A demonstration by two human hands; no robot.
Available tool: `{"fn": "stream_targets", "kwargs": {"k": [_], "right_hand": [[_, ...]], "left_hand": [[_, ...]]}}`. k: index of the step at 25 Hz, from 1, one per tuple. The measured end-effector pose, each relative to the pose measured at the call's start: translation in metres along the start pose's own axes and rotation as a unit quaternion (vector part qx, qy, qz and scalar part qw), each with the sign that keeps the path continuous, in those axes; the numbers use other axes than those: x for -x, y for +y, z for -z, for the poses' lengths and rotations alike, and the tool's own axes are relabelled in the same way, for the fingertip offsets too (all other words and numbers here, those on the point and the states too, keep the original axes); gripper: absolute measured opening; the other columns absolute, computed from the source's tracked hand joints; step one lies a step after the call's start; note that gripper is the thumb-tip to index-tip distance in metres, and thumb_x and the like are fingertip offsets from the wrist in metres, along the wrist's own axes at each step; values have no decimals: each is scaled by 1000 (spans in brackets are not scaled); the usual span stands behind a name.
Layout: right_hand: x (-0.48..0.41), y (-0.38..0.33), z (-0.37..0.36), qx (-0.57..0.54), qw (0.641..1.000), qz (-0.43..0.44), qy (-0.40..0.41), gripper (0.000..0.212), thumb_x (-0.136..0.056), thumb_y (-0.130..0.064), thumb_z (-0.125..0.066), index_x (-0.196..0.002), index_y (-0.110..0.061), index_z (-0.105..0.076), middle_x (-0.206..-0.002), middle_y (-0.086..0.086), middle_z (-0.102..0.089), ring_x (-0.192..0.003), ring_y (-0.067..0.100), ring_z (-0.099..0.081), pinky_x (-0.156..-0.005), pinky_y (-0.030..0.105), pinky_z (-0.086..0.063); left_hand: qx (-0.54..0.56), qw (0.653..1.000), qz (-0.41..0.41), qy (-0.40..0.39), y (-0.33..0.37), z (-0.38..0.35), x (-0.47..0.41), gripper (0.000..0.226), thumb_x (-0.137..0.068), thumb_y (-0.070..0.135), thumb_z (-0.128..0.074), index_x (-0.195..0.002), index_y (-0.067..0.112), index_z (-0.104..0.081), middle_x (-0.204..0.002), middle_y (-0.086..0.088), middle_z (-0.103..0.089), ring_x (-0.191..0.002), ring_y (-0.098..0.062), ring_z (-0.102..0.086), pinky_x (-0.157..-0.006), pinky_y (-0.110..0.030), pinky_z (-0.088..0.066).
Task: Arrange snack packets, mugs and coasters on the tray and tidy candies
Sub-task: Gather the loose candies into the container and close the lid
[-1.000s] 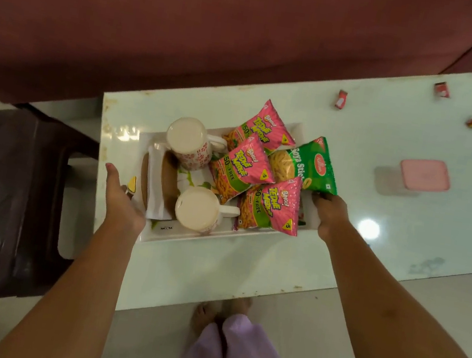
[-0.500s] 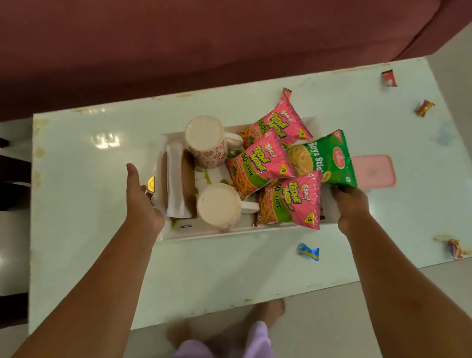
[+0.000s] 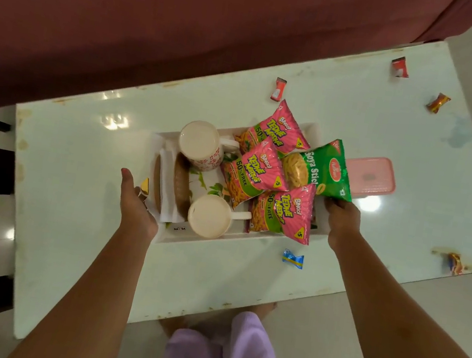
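Tray (image 3: pixel 206 240) has shifted along the worktop (image 3: pixel 83 216); left hand (image 3: pixel 138 210) and right hand (image 3: pixel 342 223) grip its ends; arranging looks done; blue candy (image 3: pixel 293 258) near the right hand awaits tidying.

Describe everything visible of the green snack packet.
The green packet is glossy film with Soya lettering, a red logo and pictured yellow sticks. It lies tilted at the tray's right end, resting on the pink packets, its far edge overlapping the pink box. The right hand grips the tray below its near corner.
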State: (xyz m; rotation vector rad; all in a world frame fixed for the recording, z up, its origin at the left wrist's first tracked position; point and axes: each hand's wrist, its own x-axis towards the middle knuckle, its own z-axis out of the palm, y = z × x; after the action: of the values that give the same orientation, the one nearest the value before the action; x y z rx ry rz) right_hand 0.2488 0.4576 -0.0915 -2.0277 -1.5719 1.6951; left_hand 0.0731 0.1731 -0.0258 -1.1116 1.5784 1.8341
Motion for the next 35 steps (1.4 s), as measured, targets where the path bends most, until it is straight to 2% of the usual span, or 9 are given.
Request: {"fn": "stream_targets", "kwargs": {"k": [10, 14, 18, 22, 26, 28, 31, 33, 35], "right_hand": [[-1, 4, 11, 71, 997, 36, 4, 23, -88, -16, -57, -101, 1, -66, -84, 12, -60, -80, 27, -52, -61, 25, -36], [10, -11, 49, 254, 962, 88, 38, 23, -83, -10, -56, -100, -10, -72, -101, 10, -72, -96, 30, -63, -74, 25, -44], [15, -30, 76, 366, 863, 307, 162, 45, -73, 5, -53, -113, -14, -57, -116, 11, -62, -107, 36, -52, -80, 38, -43], [-22, -65, 74, 564, 740, 365, 26, 89, -72, 5, -63, -144, -28, -24, -152, 4, -28, -139, 34, -22, -103, 54, -32], [-41, -68, 66, 664, 654, 361, -30, 85, -73, -16, -71, -141, -28, -23, -147, 7, -33, -138, 36, -25, -102, 55, -35], [-42, -65, 70, 647, 677, 350, 18, 79, -64, -19, -77, -130, -16, -32, -128, 15, -46, -123, 39, -43, -93, 53, -45], [-44, -61, 86, 450, 869, 187, 85, 85, -57, -37, -82, -123, -7, -38, -119, 18, -50, -109, 38, -54, -88, 49, -46], [-35, -59, 98, 108, 991, 65, -33, 72, -58, -44, -78, -114, -9, -51, -110, 16, -57, -96, 31, -63, -77, 41, -53], [-22, -43, 102, -113, 962, -22, -249, 53, -65, -44, -69, -110, -17, -59, -102, 9, -59, -84, 22, -64, -70, 34, -52]], "left_hand": [[-75, 995, -33, 50, -1, -9, 5, 50, -90, 55, -47, -123, 18, -50, -104, 4, -59, -94, -12, -59, -86, -30, -47], [-129, 954, -223, 155, -3, -25, 35, 42, -92, 26, -53, -129, 6, -50, -131, -12, -53, -119, -22, -53, -100, -32, -44], [-188, 880, -431, 68, -29, -64, 80, 32, -83, 9, -59, -114, 1, -57, -111, -10, -55, -103, -22, -55, -90, -24, -48], [-304, 784, -540, -44, -71, -107, 114, 27, -78, -6, -61, -105, -4, -61, -106, -21, -60, -100, -26, -55, -95, -26, -44], [-299, 790, -526, -96, -91, -112, 131, 28, -79, -2, -61, -106, 7, -62, -106, 3, -52, -102, -19, -55, -92, -25, -45], [-257, 812, -523, -41, -82, -90, 116, 24, -79, -2, -61, -102, 3, -63, -109, 16, -56, -101, -16, -56, -89, -30, -48], [-173, 887, -414, 105, -57, -34, 70, 24, -85, 4, -57, -107, -1, -62, -122, -3, -60, -99, -13, -58, -88, -25, -49], [-130, 933, -292, 164, -44, 3, 42, 22, -88, 13, -52, -103, 5, -64, -108, -8, -63, -83, -6, -51, -80, -19, -47], [-151, 962, -169, 154, -39, 25, 19, 17, -90, 27, -45, -83, 21, -60, -86, -3, -58, -73, -10, -44, -72, -27, -42]]}}
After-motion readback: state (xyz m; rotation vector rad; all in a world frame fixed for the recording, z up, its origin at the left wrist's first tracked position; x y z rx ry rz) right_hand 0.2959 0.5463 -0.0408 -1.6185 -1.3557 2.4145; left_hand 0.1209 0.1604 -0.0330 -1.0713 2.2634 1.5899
